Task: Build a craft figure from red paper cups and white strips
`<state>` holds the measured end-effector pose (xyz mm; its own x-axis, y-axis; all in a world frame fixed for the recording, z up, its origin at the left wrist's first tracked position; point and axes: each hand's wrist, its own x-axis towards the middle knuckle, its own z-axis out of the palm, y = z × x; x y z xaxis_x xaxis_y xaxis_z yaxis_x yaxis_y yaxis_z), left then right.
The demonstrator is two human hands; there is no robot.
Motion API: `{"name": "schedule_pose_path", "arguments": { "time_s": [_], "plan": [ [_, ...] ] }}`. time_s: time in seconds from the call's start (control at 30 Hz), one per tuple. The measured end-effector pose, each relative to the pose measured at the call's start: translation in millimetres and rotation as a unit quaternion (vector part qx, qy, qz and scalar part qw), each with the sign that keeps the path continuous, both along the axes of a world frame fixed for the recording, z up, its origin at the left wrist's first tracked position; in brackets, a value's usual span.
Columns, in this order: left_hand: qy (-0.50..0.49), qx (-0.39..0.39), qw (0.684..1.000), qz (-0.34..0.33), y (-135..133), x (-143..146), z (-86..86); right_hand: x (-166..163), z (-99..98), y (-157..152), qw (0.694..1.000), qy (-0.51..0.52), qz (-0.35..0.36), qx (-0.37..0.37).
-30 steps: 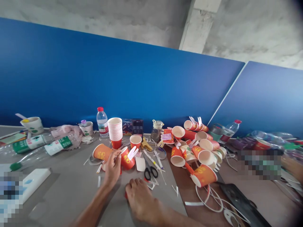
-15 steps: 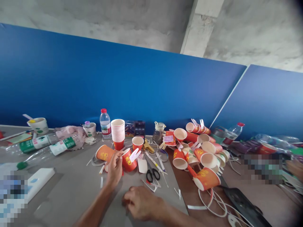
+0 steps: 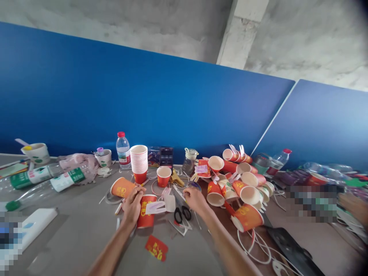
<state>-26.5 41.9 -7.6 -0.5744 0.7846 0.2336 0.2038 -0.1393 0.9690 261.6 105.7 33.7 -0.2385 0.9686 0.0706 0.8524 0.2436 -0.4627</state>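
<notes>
My left hand (image 3: 133,205) has its fingers curled at the left side of a red paper cup (image 3: 147,218) with yellow lettering. Pale ear-shaped paper strips (image 3: 155,207) stick out from the cup's side. At the cluttered middle, my right hand (image 3: 197,200) closes its fingertips on a slim white pen (image 3: 178,191), partly hidden by the hand. Black-handled scissors (image 3: 182,214) lie just below that hand. In front of the cup, a red cut piece (image 3: 156,248) with yellow lettering lies flat. An orange paper cup (image 3: 123,188) rests on its side by my left hand.
A tall stack of paper cups (image 3: 139,161) and a water bottle (image 3: 123,149) stand behind. Many eared cups (image 3: 248,193) are heaped at right, beside white cables and a black device (image 3: 293,245). Bottles lie at left. Another person's hand (image 3: 355,205) shows far right.
My right hand has moved up and away from me to the pen beside the scissors. The cup has come slightly nearer, and the red cut piece now shows on the table.
</notes>
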Motion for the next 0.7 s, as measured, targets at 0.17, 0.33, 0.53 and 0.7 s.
{"name": "schedule_pose_path", "arguments": {
  "time_s": [0.17,0.33,0.53,0.7],
  "plan": [
    [0.015,-0.006,1.000,-0.002,-1,1,-0.3,-16,-16.0,-5,0.996,-0.081,-0.027,0.001],
    [0.030,-0.013,0.999,-0.014,-4,4,-0.6,-22,-21.8,-5,0.990,-0.141,-0.025,0.012],
    [0.050,0.000,0.998,-0.036,-9,9,0.1,-11,-28.1,-12,0.990,-0.113,-0.007,0.082],
    [0.066,0.013,0.998,-0.020,-11,8,2.2,2,-26.9,-11,0.994,-0.030,0.081,0.070]
  ]
}}
